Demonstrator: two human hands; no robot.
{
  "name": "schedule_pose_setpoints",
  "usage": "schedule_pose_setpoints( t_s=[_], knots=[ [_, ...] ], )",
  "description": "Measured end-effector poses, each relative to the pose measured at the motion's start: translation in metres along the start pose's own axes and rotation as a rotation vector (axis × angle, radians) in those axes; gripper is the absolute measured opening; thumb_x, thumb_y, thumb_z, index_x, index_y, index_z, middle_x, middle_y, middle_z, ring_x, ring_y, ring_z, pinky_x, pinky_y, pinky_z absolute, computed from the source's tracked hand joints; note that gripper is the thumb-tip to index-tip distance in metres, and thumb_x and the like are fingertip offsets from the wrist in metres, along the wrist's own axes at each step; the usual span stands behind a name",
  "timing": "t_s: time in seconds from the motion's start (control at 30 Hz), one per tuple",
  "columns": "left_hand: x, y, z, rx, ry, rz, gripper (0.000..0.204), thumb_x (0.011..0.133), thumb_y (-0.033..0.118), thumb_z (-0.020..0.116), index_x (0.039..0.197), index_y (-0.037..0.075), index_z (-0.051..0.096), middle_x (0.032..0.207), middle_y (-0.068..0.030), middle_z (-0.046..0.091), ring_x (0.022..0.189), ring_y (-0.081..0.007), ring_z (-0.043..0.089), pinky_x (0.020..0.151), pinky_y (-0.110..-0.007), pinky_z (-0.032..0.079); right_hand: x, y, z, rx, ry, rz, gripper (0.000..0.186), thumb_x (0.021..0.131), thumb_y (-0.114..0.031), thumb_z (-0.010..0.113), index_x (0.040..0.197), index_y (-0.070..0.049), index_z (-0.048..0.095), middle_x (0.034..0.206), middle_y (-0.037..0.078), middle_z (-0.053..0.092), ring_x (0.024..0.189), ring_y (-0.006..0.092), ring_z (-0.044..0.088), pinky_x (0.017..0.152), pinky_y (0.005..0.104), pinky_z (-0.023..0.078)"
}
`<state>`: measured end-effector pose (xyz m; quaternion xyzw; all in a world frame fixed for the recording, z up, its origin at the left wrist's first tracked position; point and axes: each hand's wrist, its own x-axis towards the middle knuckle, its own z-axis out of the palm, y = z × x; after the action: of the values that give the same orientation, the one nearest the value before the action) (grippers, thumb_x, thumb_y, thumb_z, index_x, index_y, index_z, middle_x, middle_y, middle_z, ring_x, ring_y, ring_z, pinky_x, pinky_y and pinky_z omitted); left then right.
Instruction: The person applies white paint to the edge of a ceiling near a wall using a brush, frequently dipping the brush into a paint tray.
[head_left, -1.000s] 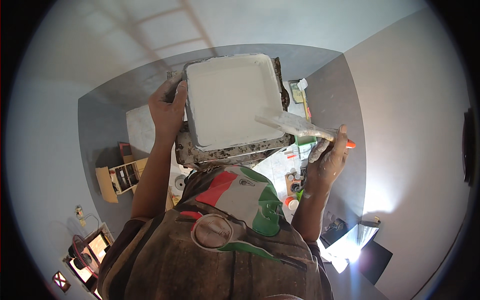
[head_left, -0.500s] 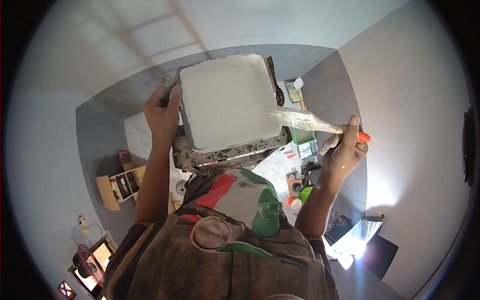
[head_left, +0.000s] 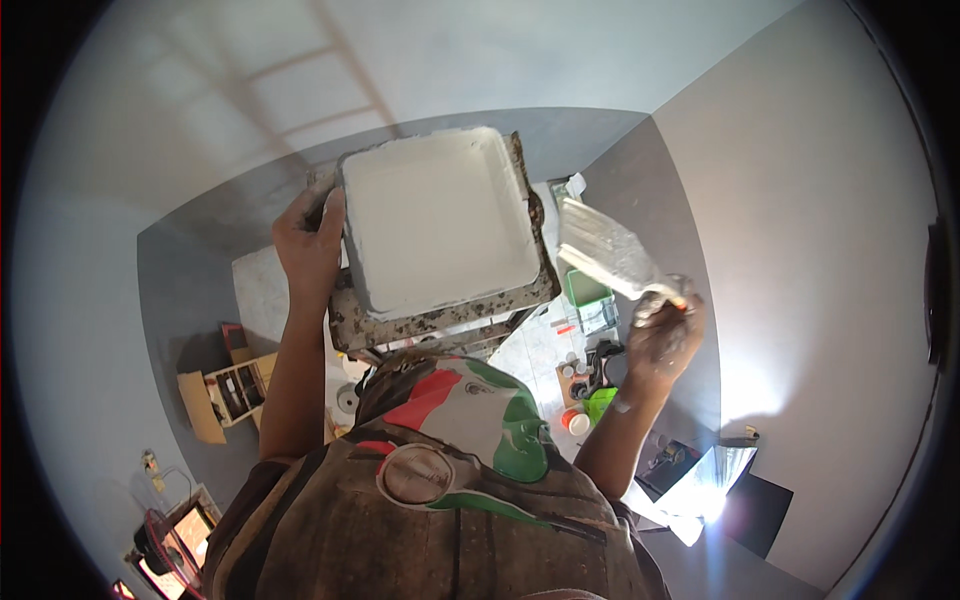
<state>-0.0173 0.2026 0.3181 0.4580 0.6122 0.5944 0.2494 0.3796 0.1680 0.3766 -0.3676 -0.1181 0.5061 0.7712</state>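
while my right grip (head_left: 665, 335) is clamped on a pale-smeared brush (head_left: 610, 253), to the right of the tray (head_left: 356, 262) and apart from it, my left grip (head_left: 308, 230) is at the tray's left edge; i cannot tell whether it is closed. from here i see the tray resting on a spattered stand (head_left: 425, 326).

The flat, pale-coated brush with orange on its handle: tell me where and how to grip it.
Probably best by its narrow handle, coming from the picture's lower right, where the right hand holds it. The brush points its wide, coated end up and left, away from that hand.
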Motion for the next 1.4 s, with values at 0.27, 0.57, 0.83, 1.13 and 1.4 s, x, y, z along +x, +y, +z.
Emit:
schedule_pose_setpoints(
  t_s=[0.27, 0.57, 0.83, 1.13, 1.4],
  knots=[
    [0.013, 0.013, 0.006, 0.077, -0.022, 0.176, 0.033, 0.096, 0.014, 0.068, 0.122, -0.008, 0.070, 0.109, -0.0107, 0.075, 0.096, -0.0148, 0.065, 0.087, -0.031, 0.053, -0.027, 0.022, -0.030, 0.153, -0.356, 0.148, 0.031, 0.098, -0.008, 0.057, 0.123, 0.010, 0.055, 0.101, 0.017, 0.068, 0.088, 0.0211, 0.067, 0.082, 0.0300, 0.058],
    [-0.003, -0.022, -0.019, 0.326, -0.098, -0.045, 0.027, 0.106, 0.022, 0.059, 0.110, -0.003, 0.070, 0.102, -0.0088, 0.072, 0.089, -0.0205, 0.064, 0.076, -0.032, 0.052, -0.009, -0.089, -0.031, 0.183, -0.458, -0.009, 0.039, 0.093, 0.000, 0.064, 0.131, 0.004, 0.056, 0.109, 0.018, 0.068, 0.080, 0.0162, 0.063, 0.072, 0.0276, 0.054],
    [0.004, 0.008, 0.003, 0.180, 0.008, 0.152, 0.035, 0.098, 0.026, 0.066, 0.101, -0.008, 0.072, 0.088, -0.0168, 0.072, 0.074, -0.0254, 0.064, 0.070, -0.043, 0.052, -0.014, -0.280, 0.015, -0.207, -0.237, -0.684, 0.029, 0.099, -0.011, 0.057, 0.127, -0.002, 0.056, 0.077, -0.002, 0.049, 0.053, 0.0051, 0.039, 0.044, 0.0219, 0.031],
    [0.002, 0.012, 0.006, 0.044, 0.004, -0.001, 0.025, 0.094, 0.014, 0.066, 0.082, -0.008, 0.065, 0.074, -0.0093, 0.063, 0.065, -0.0197, 0.055, 0.057, -0.041, 0.045, 0.013, -0.409, 0.114, -0.253, -0.096, -1.318, 0.024, 0.103, -0.010, 0.050, 0.124, 0.002, 0.051, 0.079, -0.001, 0.045, 0.055, 0.0052, 0.037, 0.045, 0.0243, 0.030],
    [0.004, -0.017, -0.001, 0.075, 0.015, 0.075, 0.043, 0.096, 0.027, 0.067, 0.068, -0.003, 0.056, 0.062, -0.0075, 0.054, 0.057, -0.0180, 0.045, 0.051, -0.042, 0.038, -0.005, -0.437, 0.201, -0.051, -0.197, -1.446, 0.024, 0.102, -0.006, 0.051, 0.123, 0.005, 0.048, 0.080, 0.002, 0.047, 0.056, 0.0077, 0.038, 0.046, 0.0257, 0.028]
  ],
)
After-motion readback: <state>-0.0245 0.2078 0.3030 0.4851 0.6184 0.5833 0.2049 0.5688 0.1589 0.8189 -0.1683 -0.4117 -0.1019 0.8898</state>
